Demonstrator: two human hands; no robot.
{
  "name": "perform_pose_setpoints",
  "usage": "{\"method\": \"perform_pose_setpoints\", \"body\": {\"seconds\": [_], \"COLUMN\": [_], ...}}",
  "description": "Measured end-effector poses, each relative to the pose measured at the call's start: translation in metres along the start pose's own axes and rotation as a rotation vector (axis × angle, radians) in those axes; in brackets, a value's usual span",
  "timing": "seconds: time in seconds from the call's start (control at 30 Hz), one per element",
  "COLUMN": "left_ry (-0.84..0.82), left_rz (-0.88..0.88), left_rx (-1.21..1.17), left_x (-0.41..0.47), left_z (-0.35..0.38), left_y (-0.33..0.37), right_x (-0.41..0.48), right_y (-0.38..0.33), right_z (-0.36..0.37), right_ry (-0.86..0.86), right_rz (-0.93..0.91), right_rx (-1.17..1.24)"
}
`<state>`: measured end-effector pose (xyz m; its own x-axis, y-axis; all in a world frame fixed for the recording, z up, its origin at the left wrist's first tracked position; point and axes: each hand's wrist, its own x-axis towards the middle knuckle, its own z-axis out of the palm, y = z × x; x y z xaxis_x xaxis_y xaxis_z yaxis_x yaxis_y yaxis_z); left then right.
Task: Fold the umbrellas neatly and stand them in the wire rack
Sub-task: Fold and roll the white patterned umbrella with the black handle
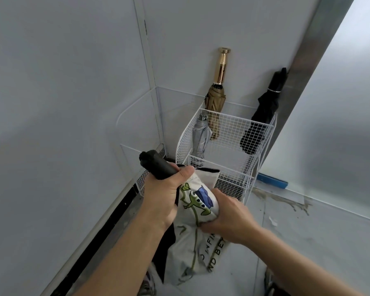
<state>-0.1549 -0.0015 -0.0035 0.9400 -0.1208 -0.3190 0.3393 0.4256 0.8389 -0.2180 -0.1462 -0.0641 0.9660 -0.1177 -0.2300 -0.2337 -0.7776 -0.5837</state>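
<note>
Umbrella (199,201), shaft hidden under canopy

Your white umbrella (192,251) shows partial dark print on its canopy: "NFI" above "ND BE". The remaining letters are folded under or blurred, so you can't read them.

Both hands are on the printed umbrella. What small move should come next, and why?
Probably twist the canopy tighter with the right hand while the left hand holds the black handle steady: its fabric hangs loose and unwrapped, not ready for the wire rack.
</note>
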Motion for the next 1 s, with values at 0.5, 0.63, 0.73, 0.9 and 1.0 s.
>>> {"method": "perform_pose_setpoints", "body": {"seconds": [0.5,0.63,0.73,0.9,1.0], "left_ry": [-0.620,-0.741,-0.826,-0.738,-0.413], "left_rz": [-0.075,-0.095,-0.145,-0.101,0.000], "left_rx": [0.160,0.170,0.242,0.238,0.128], "left_x": [0.004,0.011,0.015,0.008,-0.005], "left_z": [-0.021,-0.026,-0.034,-0.034,-0.012], "left_y": [0.021,0.024,0.029,0.029,0.012], "right_x": [-0.001,-0.003,-0.003,0.002,0.002], "right_y": [0.002,0.003,0.006,0.012,0.009], "right_z": [-0.030,-0.032,-0.036,-0.039,-0.028], "right_ry": [-0.683,-0.742,-0.781,-0.831,-0.873], "right_rz": [0.034,0.053,0.032,0.046,0.062], "right_rx": [0.407,0.456,0.491,0.577,0.679]}}
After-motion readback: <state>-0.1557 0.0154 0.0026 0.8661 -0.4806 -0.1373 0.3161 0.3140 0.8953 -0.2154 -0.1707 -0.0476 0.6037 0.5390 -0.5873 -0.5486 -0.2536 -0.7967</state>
